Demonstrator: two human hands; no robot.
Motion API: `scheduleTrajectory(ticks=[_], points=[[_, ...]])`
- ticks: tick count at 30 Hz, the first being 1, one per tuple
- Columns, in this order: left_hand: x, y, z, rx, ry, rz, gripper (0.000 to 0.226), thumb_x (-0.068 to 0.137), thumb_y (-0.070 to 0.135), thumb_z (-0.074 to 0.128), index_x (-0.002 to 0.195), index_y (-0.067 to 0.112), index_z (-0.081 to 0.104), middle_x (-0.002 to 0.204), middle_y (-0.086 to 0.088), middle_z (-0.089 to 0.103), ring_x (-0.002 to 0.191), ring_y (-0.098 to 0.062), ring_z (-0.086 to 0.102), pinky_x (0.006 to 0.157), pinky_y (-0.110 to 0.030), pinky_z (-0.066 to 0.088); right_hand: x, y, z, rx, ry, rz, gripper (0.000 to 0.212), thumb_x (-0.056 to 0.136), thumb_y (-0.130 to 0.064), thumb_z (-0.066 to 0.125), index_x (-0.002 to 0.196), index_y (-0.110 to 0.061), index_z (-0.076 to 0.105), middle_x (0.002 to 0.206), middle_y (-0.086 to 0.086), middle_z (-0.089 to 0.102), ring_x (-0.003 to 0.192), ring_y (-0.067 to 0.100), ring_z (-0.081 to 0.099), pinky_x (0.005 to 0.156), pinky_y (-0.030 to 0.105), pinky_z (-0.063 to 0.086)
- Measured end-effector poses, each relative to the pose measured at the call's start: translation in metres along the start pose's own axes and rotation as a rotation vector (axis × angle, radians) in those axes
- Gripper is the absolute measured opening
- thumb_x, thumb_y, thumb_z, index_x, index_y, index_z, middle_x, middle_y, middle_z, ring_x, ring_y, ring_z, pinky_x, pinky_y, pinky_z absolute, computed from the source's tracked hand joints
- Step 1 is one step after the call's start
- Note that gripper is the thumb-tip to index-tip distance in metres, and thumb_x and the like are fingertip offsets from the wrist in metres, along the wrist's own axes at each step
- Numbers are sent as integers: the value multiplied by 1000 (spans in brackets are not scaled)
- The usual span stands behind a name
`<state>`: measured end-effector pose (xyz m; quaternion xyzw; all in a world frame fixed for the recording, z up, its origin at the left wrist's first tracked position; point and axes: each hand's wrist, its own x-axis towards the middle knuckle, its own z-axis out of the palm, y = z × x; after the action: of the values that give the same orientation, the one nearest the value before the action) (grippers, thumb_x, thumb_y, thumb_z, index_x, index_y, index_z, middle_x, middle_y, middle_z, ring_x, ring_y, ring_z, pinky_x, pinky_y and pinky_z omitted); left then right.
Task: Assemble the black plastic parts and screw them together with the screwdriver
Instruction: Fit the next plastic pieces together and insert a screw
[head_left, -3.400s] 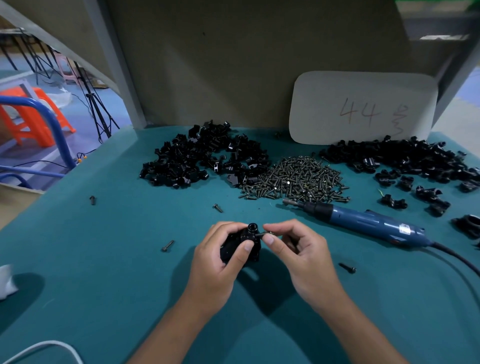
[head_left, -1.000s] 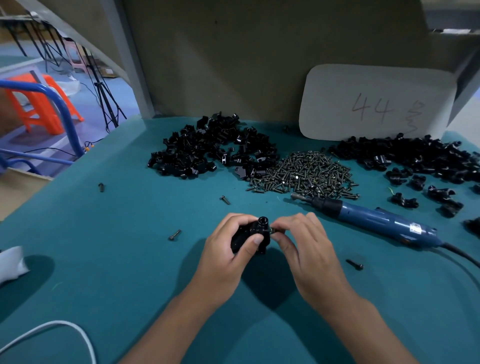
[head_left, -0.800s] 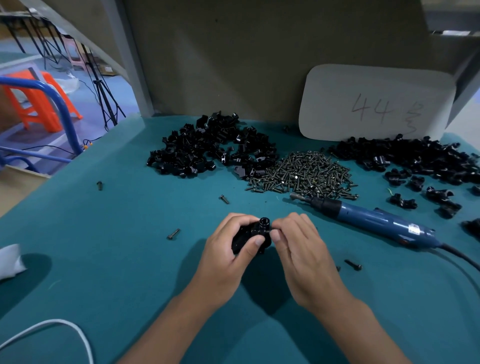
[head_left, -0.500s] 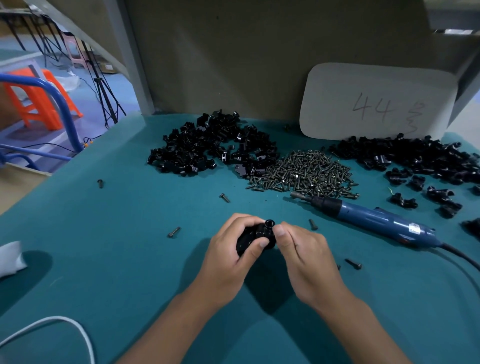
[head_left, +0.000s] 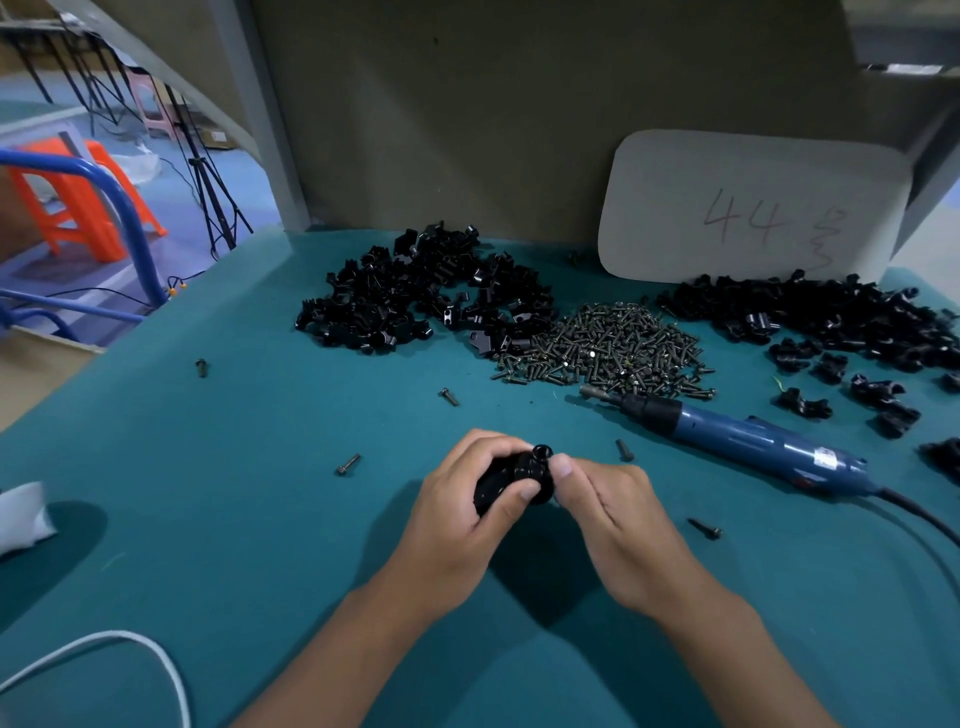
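My left hand (head_left: 467, 514) grips a black plastic assembly (head_left: 511, 475) just above the teal table, thumb across its front. My right hand (head_left: 613, 519) has curled fingers, and its thumb tip presses the assembly's right side; its other fingertips are hidden. A loose screw (head_left: 623, 449) lies on the table just beyond my right hand. The blue electric screwdriver (head_left: 753, 441) lies to the right, its bit toward the pile of screws (head_left: 608, 345). A heap of black parts (head_left: 426, 301) sits at the back left and another heap (head_left: 831, 322) at the back right.
Stray screws lie at the right (head_left: 705, 529), left (head_left: 348, 464) and farther back (head_left: 448, 396). A white board (head_left: 753, 208) marked 44 leans on the back wall. A white cable (head_left: 130, 649) and a white cloth (head_left: 21, 514) are at the left edge.
The screw that my right hand held at the assembly has left my fingers and now lies on the table beyond that hand. My right hand has closed in against the assembly.
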<state>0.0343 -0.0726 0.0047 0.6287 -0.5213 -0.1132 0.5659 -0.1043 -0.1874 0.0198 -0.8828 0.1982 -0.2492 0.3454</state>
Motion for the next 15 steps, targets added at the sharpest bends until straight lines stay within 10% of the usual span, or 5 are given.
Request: scheduleTrajectory(ticks=[3,7,15], points=[[5,0,-1,-307,105,-204,26,92,44,62,114,29,63,111,7,73,106,-15,69,90,-19,51,5,3,1,337,-11,203,15,98,-36,40,84,-33,44,77,-11,49,68,9,41,64,28,34],[13,0,-11,-849,206,-379,44,85,29,71,118,1,61,107,-5,75,111,-27,70,88,-25,55,10,12,-1,746,14,443,36,96,14,32,96,-18,49,98,0,57,70,5,52,73,30,42],[15,2,-15,-1085,154,-434,38,85,2,67,120,-5,57,115,-12,73,118,-27,67,90,-24,56,14,10,-13,1341,-11,552,32,102,10,41,130,-3,50,125,24,68,120,28,66,91,28,58]])
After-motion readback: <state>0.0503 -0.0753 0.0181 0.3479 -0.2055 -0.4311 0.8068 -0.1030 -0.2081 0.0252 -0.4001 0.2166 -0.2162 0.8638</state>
